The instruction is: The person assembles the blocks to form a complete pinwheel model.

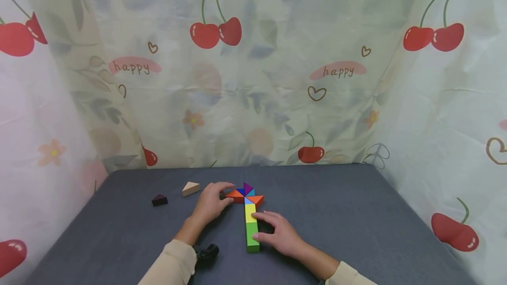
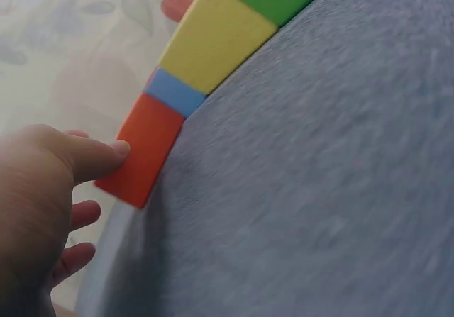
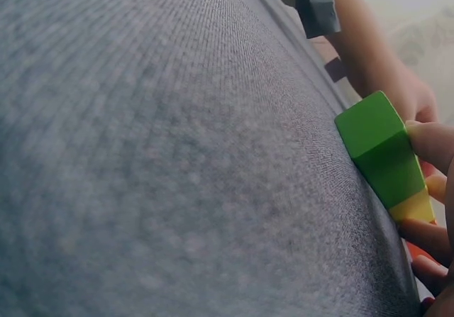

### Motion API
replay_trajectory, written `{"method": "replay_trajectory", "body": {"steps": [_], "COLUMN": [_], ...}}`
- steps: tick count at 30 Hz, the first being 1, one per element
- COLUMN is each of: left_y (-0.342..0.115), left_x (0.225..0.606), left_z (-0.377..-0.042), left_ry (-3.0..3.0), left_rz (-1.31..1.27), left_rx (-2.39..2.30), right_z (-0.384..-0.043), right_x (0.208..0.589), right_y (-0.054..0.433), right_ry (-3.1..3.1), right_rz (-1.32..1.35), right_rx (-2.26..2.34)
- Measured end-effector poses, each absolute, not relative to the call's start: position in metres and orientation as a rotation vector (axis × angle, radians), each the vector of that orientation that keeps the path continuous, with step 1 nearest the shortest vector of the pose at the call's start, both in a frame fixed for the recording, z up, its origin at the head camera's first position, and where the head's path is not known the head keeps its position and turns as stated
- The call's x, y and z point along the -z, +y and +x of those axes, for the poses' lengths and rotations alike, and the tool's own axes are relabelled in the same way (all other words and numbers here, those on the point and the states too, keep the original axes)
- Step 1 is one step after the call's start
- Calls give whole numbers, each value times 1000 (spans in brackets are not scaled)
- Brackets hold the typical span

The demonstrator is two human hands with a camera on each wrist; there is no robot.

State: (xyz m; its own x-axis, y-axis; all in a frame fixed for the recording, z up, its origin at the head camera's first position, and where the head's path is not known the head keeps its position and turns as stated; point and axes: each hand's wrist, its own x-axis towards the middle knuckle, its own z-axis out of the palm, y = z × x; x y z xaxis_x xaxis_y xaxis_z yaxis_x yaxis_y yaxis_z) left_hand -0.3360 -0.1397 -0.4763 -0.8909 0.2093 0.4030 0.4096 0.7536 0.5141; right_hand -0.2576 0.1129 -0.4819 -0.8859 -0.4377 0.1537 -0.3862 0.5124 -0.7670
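– where does the figure of smooth, coloured solid blocks (image 1: 251,228) lie?
– flat on the dark grey, woven-looking worktop (image 1: 336,214), between the two hands. a green rectangular block (image 1: 252,234) is nearest the person, a yellow rectangular block (image 1: 249,211) adjoins its far end, and beyond that triangular blocks fan out.
– so which way does it point?
– its long axis runs almost straight away from the person, green end near, fan far. a purple triangular block (image 1: 247,188) sits at the far tip.
– and the hands?
– the left hand (image 1: 209,202) pinches the orange-red triangular block (image 1: 236,195) at the fan's left. the right hand (image 1: 282,232) isn't clenched: its index finger touches the yellow block's right side, its thumb the green one's.
– does the left wrist view add anything?
– yes, the left thumb laid against the orange-red block's upright face, which the head view doesn't show. the purple one appears only from the head.
– and the right wrist view?
– the green block's near end, up close.
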Motion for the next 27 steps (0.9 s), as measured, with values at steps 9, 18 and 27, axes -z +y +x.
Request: {"method": "replay_trajectory", "body": {"steps": [9,18,27], "left_y": [-164,-191,-215], "left_x": [460,452,452], "left_z": [-339,-346,-353], "left_ry": [-2614,-2671,-2729], "left_rz": [-460,-385,-307], "left_rx": [768,691,660], "right_z": [-257,-257,-257], "right_x": [481,481,483], "right_y": [115,116,114], "right_ry": [2682,2665,2689], "right_rz": [-735,-730,-746], "right_rx": [1344,1339,1330]}}
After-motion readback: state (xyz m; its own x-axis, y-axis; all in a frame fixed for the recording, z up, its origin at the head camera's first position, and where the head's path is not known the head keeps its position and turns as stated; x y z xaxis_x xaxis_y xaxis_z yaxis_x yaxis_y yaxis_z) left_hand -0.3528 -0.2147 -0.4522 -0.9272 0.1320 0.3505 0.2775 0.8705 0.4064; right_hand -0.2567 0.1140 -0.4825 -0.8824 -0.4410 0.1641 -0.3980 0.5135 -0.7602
